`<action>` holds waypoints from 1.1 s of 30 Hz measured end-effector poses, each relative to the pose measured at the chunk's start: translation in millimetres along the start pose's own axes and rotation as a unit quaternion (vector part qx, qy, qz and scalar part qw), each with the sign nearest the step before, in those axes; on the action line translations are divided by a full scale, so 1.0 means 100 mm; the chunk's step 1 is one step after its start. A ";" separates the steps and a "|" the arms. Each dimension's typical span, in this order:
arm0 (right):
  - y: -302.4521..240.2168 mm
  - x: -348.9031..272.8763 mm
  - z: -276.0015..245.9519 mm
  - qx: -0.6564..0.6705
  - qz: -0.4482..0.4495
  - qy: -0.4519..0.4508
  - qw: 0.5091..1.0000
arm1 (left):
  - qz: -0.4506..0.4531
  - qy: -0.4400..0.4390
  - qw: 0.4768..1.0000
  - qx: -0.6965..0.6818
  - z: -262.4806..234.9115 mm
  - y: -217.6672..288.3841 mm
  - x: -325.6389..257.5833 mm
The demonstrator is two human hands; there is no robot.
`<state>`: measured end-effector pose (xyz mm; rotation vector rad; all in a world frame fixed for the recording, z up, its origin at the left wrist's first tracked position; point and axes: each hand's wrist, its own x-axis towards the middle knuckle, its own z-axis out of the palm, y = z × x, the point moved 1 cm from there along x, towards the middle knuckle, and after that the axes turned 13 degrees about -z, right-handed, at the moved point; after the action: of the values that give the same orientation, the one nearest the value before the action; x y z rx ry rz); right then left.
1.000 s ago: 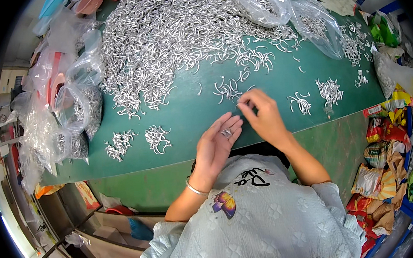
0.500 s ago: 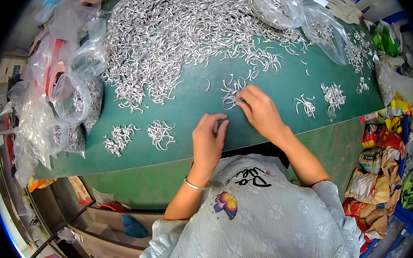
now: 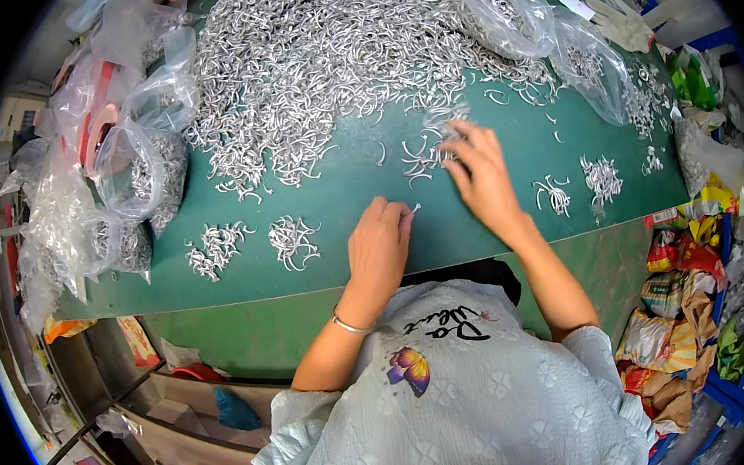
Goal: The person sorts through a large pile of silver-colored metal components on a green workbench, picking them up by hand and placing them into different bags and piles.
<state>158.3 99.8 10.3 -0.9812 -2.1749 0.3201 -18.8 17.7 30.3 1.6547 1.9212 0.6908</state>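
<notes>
My left hand [image 3: 379,242] is closed in a pinch above the green table [image 3: 335,209], near its front edge. The tip of a small silvery curved metal piece [image 3: 415,208] sticks out from its fingertips. Farther forward, my right hand [image 3: 483,176] reaches over a loose cluster of curved metal pieces [image 3: 420,159], thumb and fingers apart. Its fingertips are at the cluster's right side, slightly smeared by motion. Behind the cluster spreads a large heap of the same pieces [image 3: 315,62].
Small piles lie at the left [image 3: 218,249], beside it [image 3: 294,241], and at the right [image 3: 601,178]. Clear plastic bags of pieces [image 3: 158,175] crowd the left side; another bag [image 3: 591,67] lies back right. Coloured packages [image 3: 668,331] stand right of the table.
My right hand has moved slightly right and forward, its pinch now parted. My left hand, formerly with no piece visible, now has a metal piece showing at its fingertips.
</notes>
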 end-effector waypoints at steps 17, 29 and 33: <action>-0.06 0.33 -0.13 0.048 -0.004 -0.056 0.997 | -0.018 0.020 0.999 -0.022 -0.08 -0.12 -0.14; 0.07 0.26 0.01 0.071 0.025 -0.007 0.997 | -0.035 0.020 0.999 -0.022 -0.12 -0.17 -0.19; 0.37 0.39 -0.29 0.443 0.289 0.107 0.842 | -0.023 0.020 0.999 -0.027 -0.12 -0.16 -0.19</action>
<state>181.4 151.5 32.3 -1.0007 -1.2107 1.2948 -35.9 -3.6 29.9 1.5713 1.9437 0.7560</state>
